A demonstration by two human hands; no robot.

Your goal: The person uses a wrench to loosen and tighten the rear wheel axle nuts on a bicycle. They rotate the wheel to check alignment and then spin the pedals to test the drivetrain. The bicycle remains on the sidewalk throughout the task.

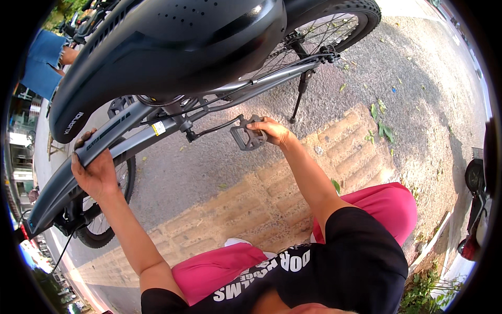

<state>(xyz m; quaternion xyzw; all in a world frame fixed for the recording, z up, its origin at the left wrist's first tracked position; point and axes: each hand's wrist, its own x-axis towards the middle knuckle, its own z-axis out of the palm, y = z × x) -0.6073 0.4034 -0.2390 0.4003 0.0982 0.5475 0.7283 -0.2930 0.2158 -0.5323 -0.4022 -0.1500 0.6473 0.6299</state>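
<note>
My left hand point(98, 170) is wrapped round the grey frame tube point(121, 127) of a bicycle at the left, fingertips over its upper edge. My right hand point(273, 132) holds a black pedal point(243, 135) at the middle, thumb and fingers on it, at the end of a crank arm. The large black saddle point(172, 55) fills the top and hides part of the drivetrain. The front wheel point(104, 233) shows behind my left arm. At the upper right are the rear wheel point(366, 31) and, below it, a black kickstand point(298, 102) on the pavement.
A person's leg in blue denim point(42, 63) is at the upper left, near other bikes point(78, 26). Tan ridged paving point(345, 146) crosses the grey pavement point(183, 188), with scattered green leaves point(381, 128). A dark two-wheeler point(476, 178) stands at the right edge.
</note>
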